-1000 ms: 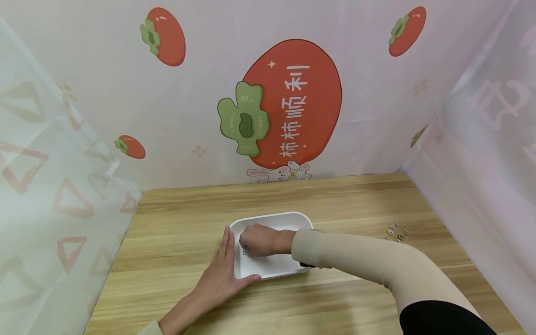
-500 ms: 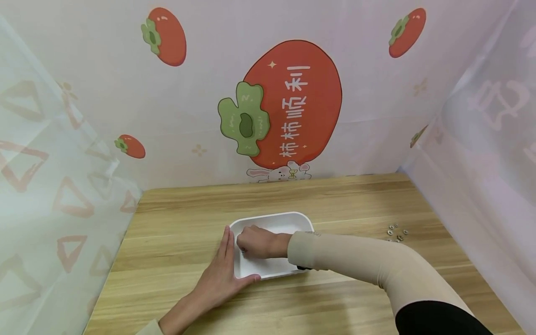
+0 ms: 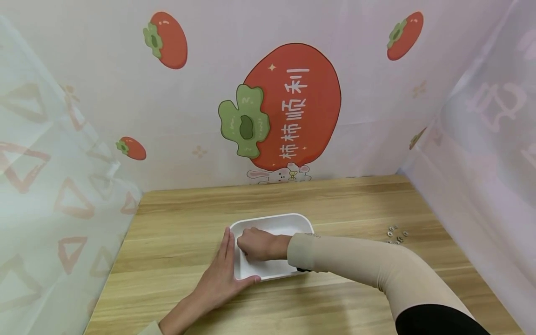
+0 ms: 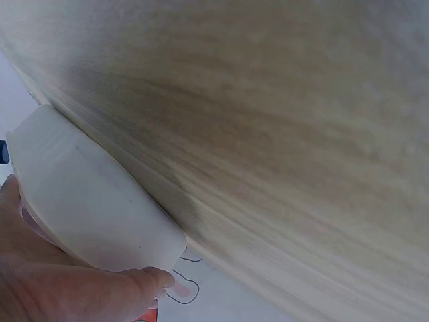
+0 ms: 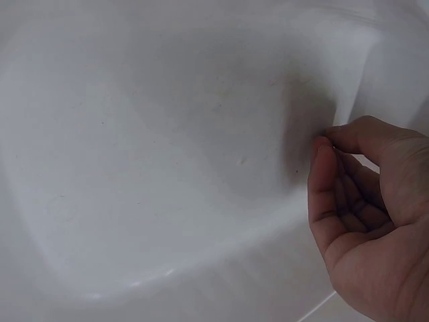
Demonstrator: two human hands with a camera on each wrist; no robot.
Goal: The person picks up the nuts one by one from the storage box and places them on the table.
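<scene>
A white rectangular tray (image 3: 272, 274) stands on the wooden table. My left hand (image 3: 217, 277) rests against its left end, fingers straight along the side and thumb along the near wall. In the left wrist view that hand (image 4: 74, 282) touches the outside of the tray (image 4: 94, 194). Inside the tray, near its left end, is my right hand (image 3: 257, 244), fingers curled. The right wrist view has this hand (image 5: 365, 194) with thumb and index fingertips pinched together on a tiny metal nut, mostly hidden between them.
Several small metal nuts (image 3: 390, 234) lie loose on the table (image 3: 176, 223) to the right, beyond my right forearm. Printed cloth walls (image 3: 201, 102) close off the back and both sides of the table.
My right hand shifted slightly left inside the tray. The small nut seen on the tray floor by its fingertips is now hidden at the fingers. My left hand stayed put.
</scene>
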